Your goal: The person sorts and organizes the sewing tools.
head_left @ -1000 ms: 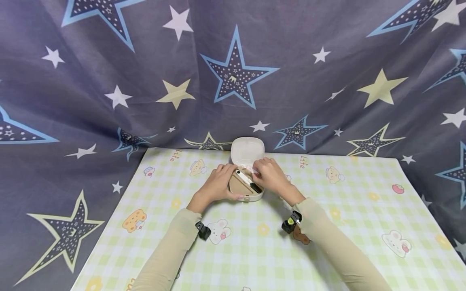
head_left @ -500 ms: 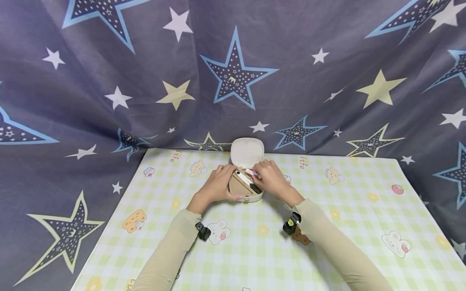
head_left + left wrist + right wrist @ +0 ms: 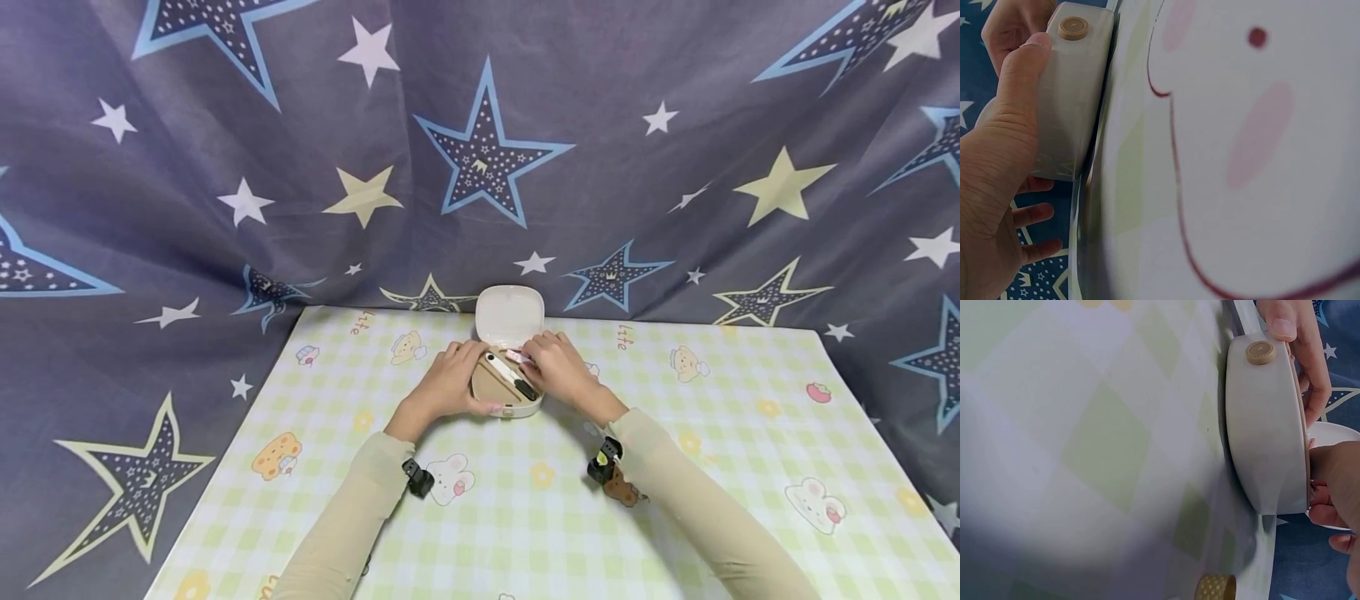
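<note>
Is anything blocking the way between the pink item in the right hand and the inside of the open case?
Nothing visible does. The right hand pinches the small pink item right over the open case, whose lid stands up behind. A white and black stick lies inside; the left hand holds the case's side.

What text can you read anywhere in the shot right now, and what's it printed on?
"Ltte", as far as it reads, small and slanted: on the tablecloth, far edge, left of the white case.
"Ltte" again: same cloth, right of the case.
Orange letters at the cloth's near-left corner: cut off, unreadable.
Case: no lettering visible.
</note>
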`<state>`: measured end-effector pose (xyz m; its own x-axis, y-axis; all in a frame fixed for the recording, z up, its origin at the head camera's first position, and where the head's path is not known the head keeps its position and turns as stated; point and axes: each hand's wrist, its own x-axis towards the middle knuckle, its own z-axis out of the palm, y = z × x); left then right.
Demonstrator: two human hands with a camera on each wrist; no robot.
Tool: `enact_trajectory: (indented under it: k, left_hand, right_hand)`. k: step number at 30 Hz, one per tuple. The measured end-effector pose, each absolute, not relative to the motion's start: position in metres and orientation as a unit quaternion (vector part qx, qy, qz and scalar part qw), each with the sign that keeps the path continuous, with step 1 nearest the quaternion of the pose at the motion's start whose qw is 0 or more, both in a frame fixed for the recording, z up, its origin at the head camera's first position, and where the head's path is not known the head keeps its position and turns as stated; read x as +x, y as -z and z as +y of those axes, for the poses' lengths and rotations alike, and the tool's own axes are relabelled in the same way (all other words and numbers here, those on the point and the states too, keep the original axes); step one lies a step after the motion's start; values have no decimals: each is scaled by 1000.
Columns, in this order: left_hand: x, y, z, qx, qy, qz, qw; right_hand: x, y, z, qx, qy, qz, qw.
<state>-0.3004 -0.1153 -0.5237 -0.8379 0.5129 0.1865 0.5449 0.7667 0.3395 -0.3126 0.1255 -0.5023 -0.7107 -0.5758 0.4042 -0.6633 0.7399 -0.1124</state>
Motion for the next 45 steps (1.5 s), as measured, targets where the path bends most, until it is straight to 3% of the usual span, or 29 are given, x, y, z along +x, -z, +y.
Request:
enact_trajectory:
  k: [45]
  left_hand:
    - [-303, 530, -116, -290, 178, -939, 58]
  right_hand:
    - [-313, 497, 121, 323, -88, -931, 147]
